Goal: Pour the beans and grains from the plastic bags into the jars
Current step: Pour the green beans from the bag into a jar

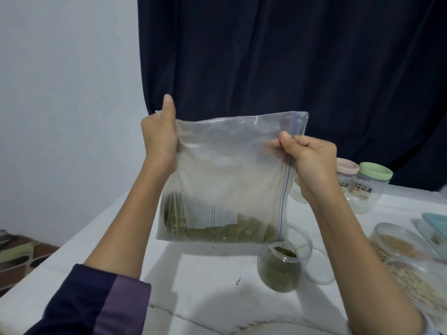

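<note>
Left hand (158,139): grips upper left corner of zip bag (229,175), thumb raised | Right hand (308,157): pinches bag's zip edge at right | Bag: held upright above white table (205,286), green beans (217,232) settled at bottom | Open jar (279,269): part-filled with beans, below bag's lower right corner | Lidded jars (362,187): far right.

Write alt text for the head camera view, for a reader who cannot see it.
Two hands, left and right, hold up a clear zip bag with green beans at its bottom, above a white table. Below it stands an open jar of the same beans; lidded jars stand at right.
</note>
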Demonstrator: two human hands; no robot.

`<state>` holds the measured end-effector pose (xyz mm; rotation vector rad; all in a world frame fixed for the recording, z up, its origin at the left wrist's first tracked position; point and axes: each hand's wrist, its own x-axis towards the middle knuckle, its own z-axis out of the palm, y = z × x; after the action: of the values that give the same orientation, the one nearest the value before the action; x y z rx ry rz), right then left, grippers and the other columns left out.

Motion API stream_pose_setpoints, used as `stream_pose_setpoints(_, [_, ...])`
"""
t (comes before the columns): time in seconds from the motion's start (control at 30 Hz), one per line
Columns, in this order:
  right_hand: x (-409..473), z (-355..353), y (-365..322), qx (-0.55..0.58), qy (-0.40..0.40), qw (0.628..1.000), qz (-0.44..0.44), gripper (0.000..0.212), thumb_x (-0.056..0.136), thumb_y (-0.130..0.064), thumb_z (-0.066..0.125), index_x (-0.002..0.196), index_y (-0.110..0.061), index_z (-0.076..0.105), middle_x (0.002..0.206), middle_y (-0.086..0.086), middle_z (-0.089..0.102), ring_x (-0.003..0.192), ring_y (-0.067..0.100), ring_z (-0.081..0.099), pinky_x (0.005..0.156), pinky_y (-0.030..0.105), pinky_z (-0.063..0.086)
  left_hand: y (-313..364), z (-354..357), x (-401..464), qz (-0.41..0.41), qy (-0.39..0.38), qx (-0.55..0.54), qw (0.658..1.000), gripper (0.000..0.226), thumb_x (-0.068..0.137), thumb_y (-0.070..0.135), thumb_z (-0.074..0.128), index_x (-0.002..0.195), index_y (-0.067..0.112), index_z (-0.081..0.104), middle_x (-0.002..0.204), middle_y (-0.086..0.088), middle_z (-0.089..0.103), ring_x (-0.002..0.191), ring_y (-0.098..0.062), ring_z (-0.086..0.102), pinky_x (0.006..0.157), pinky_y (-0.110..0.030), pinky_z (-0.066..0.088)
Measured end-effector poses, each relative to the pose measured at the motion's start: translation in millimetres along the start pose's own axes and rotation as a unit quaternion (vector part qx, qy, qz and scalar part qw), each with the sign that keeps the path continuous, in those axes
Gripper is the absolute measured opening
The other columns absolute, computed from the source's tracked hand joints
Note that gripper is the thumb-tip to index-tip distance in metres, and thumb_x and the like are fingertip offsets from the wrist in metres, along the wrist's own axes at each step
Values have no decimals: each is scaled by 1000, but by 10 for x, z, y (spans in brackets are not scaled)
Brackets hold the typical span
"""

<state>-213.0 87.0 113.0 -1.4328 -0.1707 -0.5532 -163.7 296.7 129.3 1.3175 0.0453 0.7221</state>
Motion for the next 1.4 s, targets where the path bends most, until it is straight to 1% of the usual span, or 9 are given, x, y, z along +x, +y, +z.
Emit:
stream_pose_setpoints(0.13, [6,19,3,-25,-18,1000,0,20,90,-6,62,71,-5,70,63,-2,72,66,9,70,69,18,55,-19,-9,5,-1,-4,4,1000,50,96,39,50,57,19,26,52,7,30,46,-6,29,48,-20,30])
stream_pose_setpoints(0.33, [11,13,12,-43,-2,999,-8,24,89,-8,64,67,-13,72,66,-3,72,73,12,70,81,27,57,-35,-24,0,-4,5,0,1000,51,96,38,50,57,20,23,46,12,25,43,-5,25,46,-19,27])
stream_pose_setpoints(0.47, [11,12,10,-70,-1,997,-18,22,89,-12,66,69,-17,72,65,-7,72,73,8,68,80,24,56,-34,-31,-1,-3,7,-3,1000,51,97,37,50,57,20,23,43,14,25,41,-4,25,45,-18,27])
stream_pose_setpoints(0.57, [1,16,10,-74,9,997,-37,21,89,-13,65,70,-20,73,66,-11,72,77,5,68,82,21,54,-34,-37,17,-3,6,2,1000,50,96,38,50,58,20,23,49,10,26,46,-7,25,49,-22,27])
stream_pose_setpoints(0.73, [7,22,9,-80,8,996,-44,21,89,-14,66,71,-21,73,68,-13,72,81,3,67,84,17,51,-13,-33,12,-4,10,4,1000,50,96,38,50,57,19,25,49,9,27,42,-5,27,45,-18,28])
stream_pose_setpoints(0.83, [1,35,1,-86,-20,995,-43,21,89,-14,66,70,-21,73,67,-12,71,78,1,67,78,13,51,-16,-33,-6,-6,9,4,1000,51,97,38,50,57,19,24,48,10,26,42,-5,26,44,-18,28])
stream_pose_setpoints(1.07, [1,33,16,-83,0,996,-42,22,89,-15,66,69,-22,72,68,-14,71,77,-2,66,80,14,51,-24,-49,-4,0,15,14,1000,49,97,38,49,58,20,24,51,8,25,42,-5,25,44,-17,27])
stream_pose_setpoints(1.17, [4,38,30,-79,9,996,-44,22,89,-15,66,69,-22,71,66,-17,70,75,-8,64,75,5,45,-24,-44,-11,-1,23,19,1000,48,97,39,48,59,20,26,54,6,27,42,-4,27,45,-17,28])
stream_pose_setpoints(1.4, [11,34,11,-76,-3,996,-45,21,89,-13,66,70,-20,72,66,-18,70,75,-8,64,74,6,46,-19,-41,-29,6,24,7,1000,51,97,37,48,57,20,21,40,13,24,41,-5,24,44,-18,25])
